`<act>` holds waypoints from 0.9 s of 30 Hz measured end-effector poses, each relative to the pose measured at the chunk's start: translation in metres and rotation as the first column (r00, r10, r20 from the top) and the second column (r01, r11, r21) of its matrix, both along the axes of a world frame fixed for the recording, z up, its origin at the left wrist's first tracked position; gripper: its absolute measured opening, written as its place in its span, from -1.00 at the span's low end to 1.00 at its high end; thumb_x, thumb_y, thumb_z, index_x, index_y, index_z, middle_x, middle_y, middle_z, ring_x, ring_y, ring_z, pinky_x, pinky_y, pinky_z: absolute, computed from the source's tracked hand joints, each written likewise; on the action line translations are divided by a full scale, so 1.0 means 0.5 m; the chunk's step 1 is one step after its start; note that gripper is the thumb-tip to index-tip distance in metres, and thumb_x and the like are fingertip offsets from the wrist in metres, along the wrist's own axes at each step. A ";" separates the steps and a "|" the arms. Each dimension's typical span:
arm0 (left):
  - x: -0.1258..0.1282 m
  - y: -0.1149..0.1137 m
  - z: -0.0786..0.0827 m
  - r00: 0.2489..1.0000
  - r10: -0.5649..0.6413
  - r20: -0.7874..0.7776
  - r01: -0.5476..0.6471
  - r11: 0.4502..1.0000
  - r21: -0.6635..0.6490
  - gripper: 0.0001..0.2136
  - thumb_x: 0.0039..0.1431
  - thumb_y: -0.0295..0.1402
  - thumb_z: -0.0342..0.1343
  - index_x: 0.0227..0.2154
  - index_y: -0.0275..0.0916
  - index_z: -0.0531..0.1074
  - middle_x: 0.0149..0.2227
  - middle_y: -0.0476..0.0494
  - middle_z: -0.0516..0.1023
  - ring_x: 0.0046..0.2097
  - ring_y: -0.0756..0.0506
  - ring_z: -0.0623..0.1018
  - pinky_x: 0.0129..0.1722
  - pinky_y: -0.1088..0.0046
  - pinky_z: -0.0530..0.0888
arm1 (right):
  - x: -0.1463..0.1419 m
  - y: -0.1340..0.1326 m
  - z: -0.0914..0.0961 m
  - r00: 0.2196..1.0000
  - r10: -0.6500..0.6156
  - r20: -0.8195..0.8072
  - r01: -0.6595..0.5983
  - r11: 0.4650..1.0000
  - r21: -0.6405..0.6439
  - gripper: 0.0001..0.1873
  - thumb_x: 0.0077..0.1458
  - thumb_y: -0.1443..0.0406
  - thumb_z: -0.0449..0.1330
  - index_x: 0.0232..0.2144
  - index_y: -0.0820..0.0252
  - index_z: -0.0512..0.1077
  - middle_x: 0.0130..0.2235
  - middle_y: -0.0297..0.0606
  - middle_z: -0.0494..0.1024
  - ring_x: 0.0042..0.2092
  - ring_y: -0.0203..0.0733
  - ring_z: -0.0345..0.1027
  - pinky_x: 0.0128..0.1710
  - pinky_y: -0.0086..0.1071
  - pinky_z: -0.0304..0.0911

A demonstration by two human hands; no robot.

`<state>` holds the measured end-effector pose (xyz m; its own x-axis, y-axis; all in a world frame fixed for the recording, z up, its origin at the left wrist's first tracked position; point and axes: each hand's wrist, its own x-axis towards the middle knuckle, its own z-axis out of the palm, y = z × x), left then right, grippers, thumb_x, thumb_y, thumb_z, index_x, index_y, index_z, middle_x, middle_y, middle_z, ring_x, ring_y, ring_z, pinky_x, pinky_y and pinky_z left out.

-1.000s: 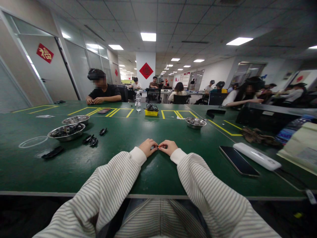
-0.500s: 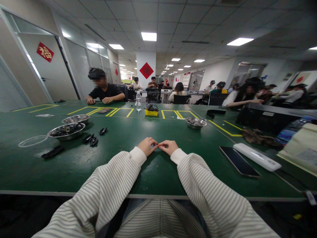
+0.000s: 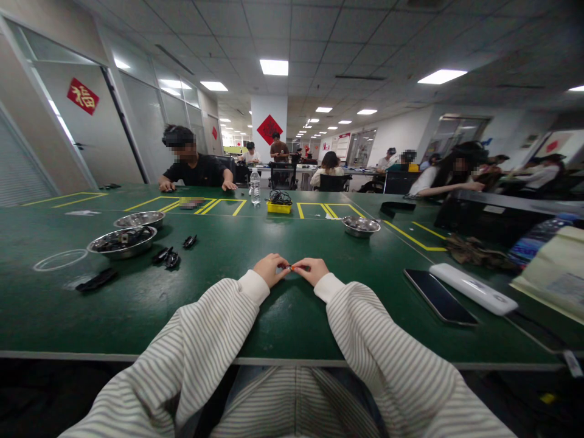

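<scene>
My left hand (image 3: pixel 272 269) and my right hand (image 3: pixel 311 270) meet fingertip to fingertip just above the green table (image 3: pixel 292 322). Both are closed in a pinch on a tiny orange and silvery piece (image 3: pixel 291 268), one hand at each end of it. Its kind is too small to make out. To the left of my left hand lie black plastic parts (image 3: pixel 168 257) and a longer black piece (image 3: pixel 97 279). A metal bowl (image 3: pixel 123 243) holding dark parts stands farther left.
Behind that bowl is another metal bowl (image 3: pixel 139 219); a third bowl (image 3: pixel 361 227) stands right of centre. A yellow box of cables (image 3: pixel 279 207) and a water bottle (image 3: pixel 255 187) are farther back. A phone (image 3: pixel 440 297) and white device (image 3: pixel 473 289) lie right. A person (image 3: pixel 196 164) sits opposite.
My hands stay nearly in place, with the small piece slightly shifted between the fingertips. The person opposite has moved one hand outward, and a person in the background has stood up.
</scene>
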<state>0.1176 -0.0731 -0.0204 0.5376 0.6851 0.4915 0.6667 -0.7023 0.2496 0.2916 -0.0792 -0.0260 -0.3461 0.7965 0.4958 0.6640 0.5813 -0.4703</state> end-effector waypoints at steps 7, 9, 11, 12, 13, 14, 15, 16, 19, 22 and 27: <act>0.002 -0.001 0.000 0.999 -0.037 -0.013 0.037 0.999 -0.019 -0.82 -0.03 -0.26 -0.04 -0.44 -0.24 0.36 -0.46 -0.03 0.37 -0.38 0.02 0.34 -0.36 0.51 0.31 | 0.000 0.002 -0.001 1.000 -0.016 -0.006 0.016 1.000 -0.002 -0.86 -0.13 0.34 0.09 -0.49 0.19 0.46 -0.47 -0.32 0.48 -0.47 -0.38 0.27 -0.44 -0.52 0.15; 0.002 -0.003 0.000 0.999 -0.034 -0.009 0.034 0.999 -0.012 -0.82 -0.03 -0.25 -0.04 -0.44 -0.24 0.36 -0.46 -0.03 0.37 -0.38 0.02 0.34 -0.36 0.51 0.31 | 0.000 0.002 -0.001 1.000 -0.019 -0.015 0.019 1.000 -0.009 -0.86 -0.14 0.34 0.10 -0.49 0.20 0.46 -0.47 -0.32 0.48 -0.47 -0.37 0.27 -0.45 -0.52 0.15; 0.002 -0.004 0.001 1.000 -0.025 -0.003 0.025 1.000 -0.010 -0.81 -0.02 -0.25 -0.05 -0.44 -0.24 0.36 -0.46 -0.03 0.37 -0.38 0.02 0.34 -0.36 0.52 0.31 | -0.001 0.001 0.000 1.000 -0.022 -0.017 0.021 1.000 -0.018 -0.86 -0.14 0.34 0.10 -0.49 0.21 0.46 -0.48 -0.32 0.48 -0.47 -0.37 0.27 -0.46 -0.53 0.14; 0.002 -0.004 0.001 1.000 -0.024 0.000 0.024 1.000 -0.010 -0.81 -0.02 -0.25 -0.05 -0.45 -0.24 0.36 -0.46 -0.03 0.37 -0.38 0.03 0.34 -0.36 0.52 0.31 | -0.002 0.000 0.000 1.000 -0.023 -0.016 0.023 1.000 -0.021 -0.86 -0.15 0.33 0.10 -0.50 0.22 0.46 -0.48 -0.31 0.48 -0.47 -0.37 0.27 -0.46 -0.52 0.14; 0.002 -0.005 0.001 1.000 -0.025 0.003 0.025 1.000 -0.010 -0.81 -0.02 -0.25 -0.05 -0.45 -0.24 0.36 -0.46 -0.03 0.37 -0.38 0.03 0.34 -0.36 0.52 0.31 | -0.002 0.000 0.000 1.000 -0.024 -0.014 0.024 0.999 -0.023 -0.86 -0.15 0.32 0.10 -0.50 0.22 0.46 -0.49 -0.31 0.48 -0.47 -0.37 0.27 -0.46 -0.52 0.14; 0.002 -0.004 0.001 1.000 -0.028 0.005 0.028 1.000 -0.010 -0.81 -0.02 -0.25 -0.05 -0.45 -0.24 0.36 -0.46 -0.03 0.37 -0.38 0.03 0.34 -0.36 0.52 0.31 | -0.002 0.000 0.001 1.000 -0.023 -0.013 0.023 0.999 -0.024 -0.86 -0.15 0.32 0.10 -0.51 0.23 0.45 -0.48 -0.31 0.48 -0.47 -0.37 0.27 -0.45 -0.52 0.14; 0.002 -0.004 0.000 0.999 -0.032 0.007 0.032 0.999 -0.010 -0.82 -0.02 -0.25 -0.05 -0.44 -0.24 0.36 -0.47 -0.03 0.37 -0.38 0.03 0.34 -0.36 0.52 0.31 | -0.002 0.000 0.001 1.000 -0.021 -0.013 0.021 0.999 -0.025 -0.85 -0.14 0.31 0.10 -0.51 0.23 0.45 -0.48 -0.31 0.48 -0.47 -0.37 0.27 -0.45 -0.52 0.14; 0.002 -0.004 0.000 0.999 -0.036 0.009 0.036 0.999 -0.010 -0.82 -0.02 -0.25 -0.05 -0.44 -0.24 0.35 -0.47 -0.03 0.37 -0.38 0.03 0.34 -0.36 0.52 0.31 | -0.002 0.000 0.001 1.000 -0.019 -0.014 0.018 0.999 -0.026 -0.85 -0.14 0.31 0.10 -0.50 0.23 0.45 -0.48 -0.31 0.48 -0.47 -0.37 0.27 -0.44 -0.52 0.14; 0.003 -0.003 -0.002 0.999 -0.039 0.018 0.039 0.999 -0.019 -0.83 -0.02 -0.28 -0.05 -0.44 -0.25 0.34 -0.46 -0.02 0.37 -0.38 0.03 0.35 -0.36 0.52 0.31 | -0.002 0.000 0.002 1.000 -0.020 -0.016 0.020 0.999 -0.031 -0.85 -0.14 0.30 0.09 -0.50 0.22 0.45 -0.48 -0.32 0.48 -0.47 -0.37 0.27 -0.44 -0.52 0.15; 0.004 -0.004 -0.003 0.998 -0.049 0.032 0.051 0.997 -0.052 -0.84 -0.03 -0.32 -0.04 -0.39 -0.25 0.32 -0.44 -0.02 0.37 -0.40 0.04 0.35 -0.37 0.54 0.32 | -0.002 0.000 0.002 0.999 -0.034 -0.009 0.033 0.999 -0.039 -0.85 -0.14 0.30 0.09 -0.52 0.23 0.45 -0.50 -0.32 0.48 -0.48 -0.37 0.27 -0.45 -0.53 0.14; 0.003 -0.006 -0.001 0.992 -0.130 0.008 0.130 0.989 -0.066 -0.83 0.00 -0.37 -0.08 -0.33 -0.23 0.32 -0.41 -0.02 0.38 -0.41 0.06 0.36 -0.37 0.55 0.31 | -0.003 0.000 -0.001 0.999 -0.034 0.028 0.036 0.997 -0.071 -0.85 -0.13 0.31 0.07 -0.55 0.24 0.44 -0.55 -0.34 0.46 -0.51 -0.38 0.27 -0.44 -0.53 0.14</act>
